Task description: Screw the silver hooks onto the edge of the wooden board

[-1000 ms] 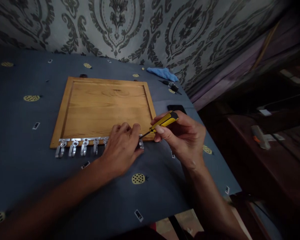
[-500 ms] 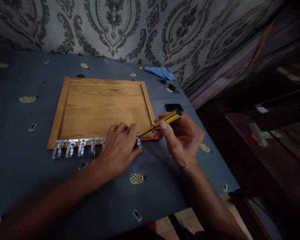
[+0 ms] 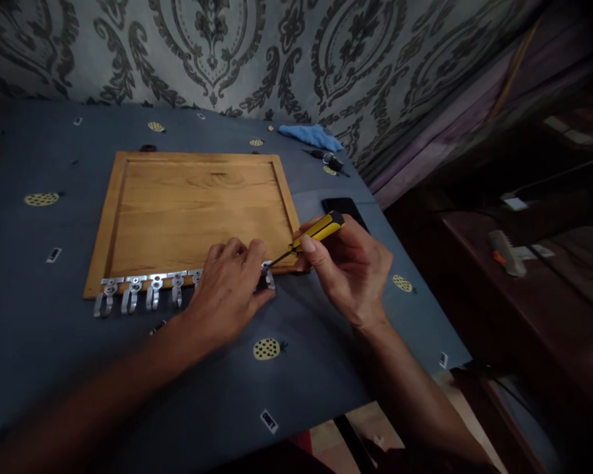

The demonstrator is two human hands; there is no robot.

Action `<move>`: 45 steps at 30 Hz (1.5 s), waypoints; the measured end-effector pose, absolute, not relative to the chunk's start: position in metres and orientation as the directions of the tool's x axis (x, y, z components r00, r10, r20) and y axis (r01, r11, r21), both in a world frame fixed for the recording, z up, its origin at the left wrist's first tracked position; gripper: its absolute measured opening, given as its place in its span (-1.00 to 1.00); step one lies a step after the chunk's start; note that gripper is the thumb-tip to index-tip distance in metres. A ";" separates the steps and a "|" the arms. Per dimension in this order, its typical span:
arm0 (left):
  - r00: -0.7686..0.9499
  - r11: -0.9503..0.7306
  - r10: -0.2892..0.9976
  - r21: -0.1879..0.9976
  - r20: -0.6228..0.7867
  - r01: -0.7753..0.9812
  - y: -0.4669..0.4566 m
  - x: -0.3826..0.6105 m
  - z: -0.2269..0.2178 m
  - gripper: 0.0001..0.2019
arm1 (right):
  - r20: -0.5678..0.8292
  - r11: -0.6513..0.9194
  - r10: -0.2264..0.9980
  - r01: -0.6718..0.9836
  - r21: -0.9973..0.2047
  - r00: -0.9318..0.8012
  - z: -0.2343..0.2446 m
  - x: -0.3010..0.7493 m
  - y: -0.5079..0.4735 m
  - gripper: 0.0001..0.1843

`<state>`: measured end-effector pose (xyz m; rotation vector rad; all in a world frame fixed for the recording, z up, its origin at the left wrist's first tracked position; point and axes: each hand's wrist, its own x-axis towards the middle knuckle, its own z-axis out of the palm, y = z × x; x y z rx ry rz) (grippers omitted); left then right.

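1. Nearest is the blue-grey tablecloth (image 3: 188, 408), printed with pineapples; its flat, broad surface carries the work.
2. The left hand (image 3: 227, 283) lies palm down over the metal hook rail (image 3: 165, 277), fingers bent across it and thumb reaching toward the end hook. Whether the fingertips pinch the rail or merely press cannot be told, since the hand hides the contact; the pose probably steadies rail and wood together.
3. The right hand (image 3: 353, 270) has its fingers closed around the yellow-and-black screwdriver (image 3: 321, 232), thumb along the handle. A fingertip hold like this likely suits turning and fine aim. The slim shaft slants down to the left, its tip at the rail's right-hand end, apparently on the last hook's fixing.
4. The rail runs along the near edge of the wooden panel (image 3: 197, 204), hooks jutting past the wood toward the person, perhaps so that they stay unobstructed while the flat strip sits on the frame.
5. The panel lies flat, recessed face up, which seems to keep its near border within easy reach.
6. Beyond the right hand lies a black phone-like object (image 3: 343, 205); farther off, a dark tool (image 3: 332, 160) and a crumpled blue cloth (image 3: 311, 136), seemingly set aside from the working area.
7. Farthest is the patterned backdrop (image 3: 207, 39).
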<state>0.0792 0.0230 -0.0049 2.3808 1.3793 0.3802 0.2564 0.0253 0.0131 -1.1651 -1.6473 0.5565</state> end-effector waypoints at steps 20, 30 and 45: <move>0.483 -0.474 0.871 0.409 0.089 0.780 0.023 0.073 -0.001 -0.51 | 0.476 0.447 0.878 0.446 -0.776 -0.051 0.008 0.260 0.029 -0.76; 0.498 -0.480 0.865 0.403 0.067 0.779 0.025 0.071 0.000 -0.50 | 0.466 0.440 0.883 0.446 -0.779 -0.058 0.010 0.260 0.027 -0.71; 0.512 -0.508 0.854 0.354 0.089 0.786 0.022 0.081 -0.002 -0.51 | 0.470 0.445 0.880 0.465 -0.765 -0.070 0.009 0.260 0.026 -0.71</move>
